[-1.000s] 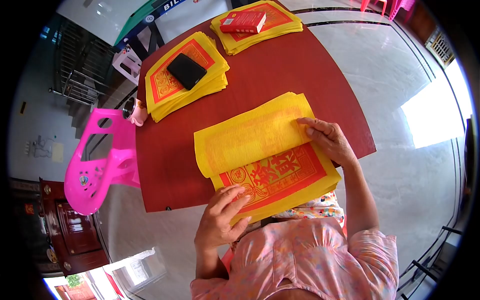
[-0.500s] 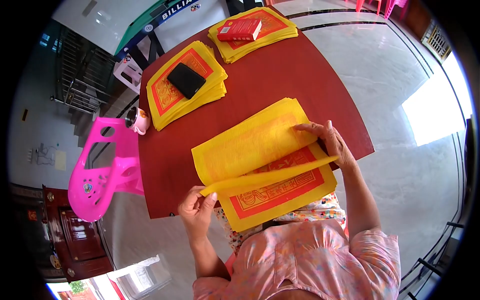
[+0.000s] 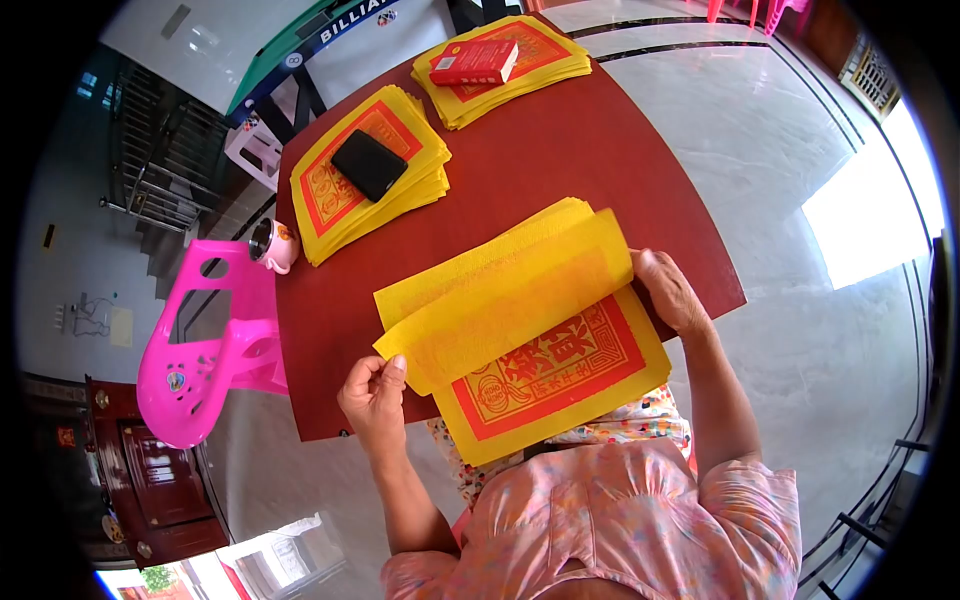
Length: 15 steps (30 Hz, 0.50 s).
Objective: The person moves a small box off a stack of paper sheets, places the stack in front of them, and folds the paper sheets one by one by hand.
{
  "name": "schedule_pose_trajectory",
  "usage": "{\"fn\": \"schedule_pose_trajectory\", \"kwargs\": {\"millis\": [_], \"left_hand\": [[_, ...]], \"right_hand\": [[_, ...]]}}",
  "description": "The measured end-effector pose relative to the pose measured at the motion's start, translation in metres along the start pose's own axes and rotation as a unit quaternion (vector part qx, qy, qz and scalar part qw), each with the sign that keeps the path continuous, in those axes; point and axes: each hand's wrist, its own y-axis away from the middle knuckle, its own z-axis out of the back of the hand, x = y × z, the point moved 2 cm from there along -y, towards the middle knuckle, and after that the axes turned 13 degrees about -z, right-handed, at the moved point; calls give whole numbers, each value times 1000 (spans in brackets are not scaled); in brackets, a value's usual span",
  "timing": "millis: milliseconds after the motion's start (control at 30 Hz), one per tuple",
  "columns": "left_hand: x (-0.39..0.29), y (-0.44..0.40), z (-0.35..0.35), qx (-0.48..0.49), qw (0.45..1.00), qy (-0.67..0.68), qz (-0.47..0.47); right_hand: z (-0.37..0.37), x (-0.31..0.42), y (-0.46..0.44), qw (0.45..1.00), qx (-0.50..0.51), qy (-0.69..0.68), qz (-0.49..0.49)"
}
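Yellow paper sheet point(image 3: 508, 302), one, corner pinched by left hand point(image 3: 374, 396); right hand point(image 3: 670, 290) at opposite edge, grip unclear. Beyond hands: two red-printed yellow stacks point(image 3: 405, 190) point(image 3: 532, 62), blue rail point(image 3: 345, 28) lettered "BILLIA".

- Blouse point(image 3: 620, 510): pink, slight sheen, small scattered multicoloured flecks; sits nearer the torso than both hands.
- Blouse front: gathered folds, vertical seams, small notch by the neckline point(image 3: 573, 560).
- Sleeves point(image 3: 755, 495): short, same cloth, ending well back from left hand point(image 3: 372, 400) and right hand point(image 3: 670, 290).
- Lower garment point(image 3: 640, 418): pale ground, dense red, orange, yellow spots; seen between and behind the hands.
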Motion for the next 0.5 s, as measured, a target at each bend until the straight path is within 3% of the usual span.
{"fn": "schedule_pose_trajectory", "kwargs": {"millis": [233,300,367,433,467,500], "left_hand": [[-3,4,-7,-35,999,-7,-12],[-11,5,-8,-123,991,29,-47],[-12,11,-4,-132,987,54,-79],[-17,20,-2,-85,989,41,-112],[-16,25,0,6,990,41,-133],[-24,29,-2,87,988,9,-131]], "right_hand": [[-5,8,-2,999,27,-13,-29],[-4,8,-2,999,20,-2,-43],[-3,6,-3,998,14,9,-57],[-4,1,-6,998,-18,13,-67],[-8,-3,-8,997,-16,13,-69],[-12,-5,-10,998,-66,0,-6]]}}
